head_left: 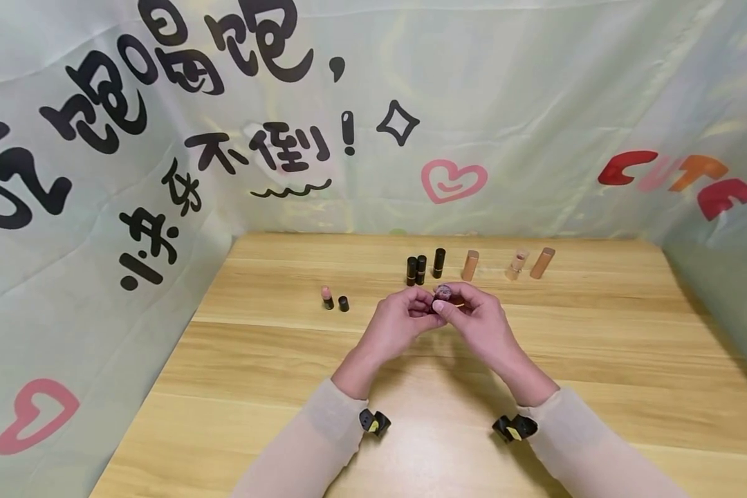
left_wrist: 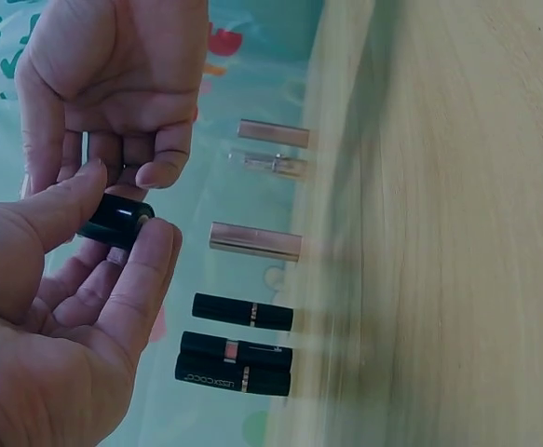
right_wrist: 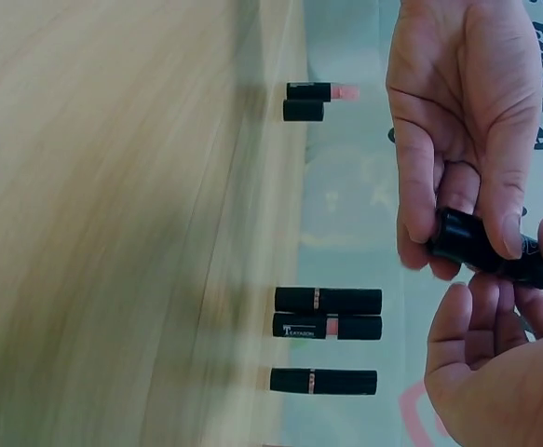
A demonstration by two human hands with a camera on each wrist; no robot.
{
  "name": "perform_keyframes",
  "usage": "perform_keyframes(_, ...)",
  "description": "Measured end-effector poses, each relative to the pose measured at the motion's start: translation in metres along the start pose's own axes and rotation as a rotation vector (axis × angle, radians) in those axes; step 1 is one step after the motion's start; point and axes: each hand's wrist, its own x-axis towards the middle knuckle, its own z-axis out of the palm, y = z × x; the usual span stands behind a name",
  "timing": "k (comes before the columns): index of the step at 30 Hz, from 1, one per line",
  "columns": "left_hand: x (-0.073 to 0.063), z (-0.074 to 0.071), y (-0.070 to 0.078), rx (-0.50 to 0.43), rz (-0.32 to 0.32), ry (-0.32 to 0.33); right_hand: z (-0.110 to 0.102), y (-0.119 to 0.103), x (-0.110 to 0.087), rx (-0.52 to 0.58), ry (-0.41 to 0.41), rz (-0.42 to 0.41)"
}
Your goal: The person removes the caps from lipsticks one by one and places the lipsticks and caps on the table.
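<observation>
Above the middle of the table, both hands meet around a small black lipstick tube [right_wrist: 467,239]. My left hand [head_left: 393,324] pinches one end between thumb and fingers, as the left wrist view shows. At the other end, my right hand [head_left: 487,326] grips with its thumb laid over the tube. From the head, a dark, shiny end of the tube [head_left: 443,293] shows between the fingers; the rest is covered. To the left stands an uncapped pink lipstick [head_left: 327,298] with a black base, beside a short black cap [head_left: 344,304].
Behind the hands, black lipsticks [head_left: 438,263] stand upright, two of them side by side. Further right are a rose-gold tube [head_left: 469,265], a clear-and-pink tube [head_left: 517,265] and another rose-gold tube [head_left: 543,263]. Printed cloth [head_left: 523,138] walls the wooden table [head_left: 255,387].
</observation>
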Motion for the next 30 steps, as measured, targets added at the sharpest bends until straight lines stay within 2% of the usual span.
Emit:
perform_keyframes(7,-0.0011,0.0006,-0.0015,0.051,0.026,-0.018,-0.0008,0.0036,0.0002,-0.035,-0.001,-0.01)
perform_keyframes(19,-0.0046,0.0009,-0.0041,0.04,0.039,-0.013,0.001,0.0011,-0.0012,-0.144,0.054,-0.077)
perform_keyframes(30,-0.0053,-0.0024,-0.0037,0.009,0.034,-0.044,0.0007,-0.0013,-0.0018,-0.12,0.045,-0.062)
